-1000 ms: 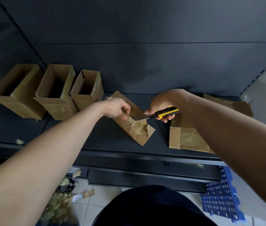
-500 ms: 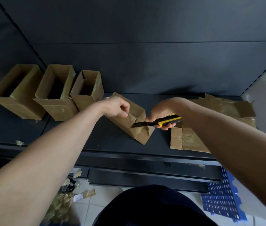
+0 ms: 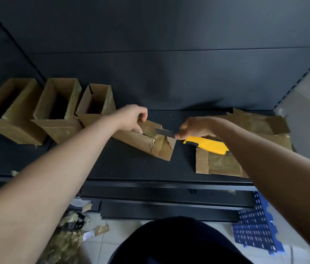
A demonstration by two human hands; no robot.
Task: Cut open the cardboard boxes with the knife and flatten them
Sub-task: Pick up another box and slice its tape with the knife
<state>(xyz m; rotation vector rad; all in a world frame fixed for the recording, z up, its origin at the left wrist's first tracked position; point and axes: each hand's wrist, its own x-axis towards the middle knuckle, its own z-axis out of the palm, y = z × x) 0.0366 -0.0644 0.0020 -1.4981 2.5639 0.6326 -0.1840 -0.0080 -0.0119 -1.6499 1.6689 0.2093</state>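
A small taped cardboard box lies on its side in the middle of the dark shelf. My left hand pinches its upper left edge. My right hand grips a yellow-handled utility knife, and the dark blade points left, touching the box's taped end near the top. Three open-topped cardboard boxes stand in a row at the left: a large one, a middle one and a smaller one. Flattened cardboard lies under my right forearm.
More flattened cardboard is piled at the shelf's back right. Tape scraps and paper litter the tiled floor at lower left. A blue perforated panel lies on the floor at lower right. A dark back wall rises behind the shelf.
The knife has moved from the box's lower taped end up and right, its handle now tilted down to the right. My left hand has shifted up along the box's edge.
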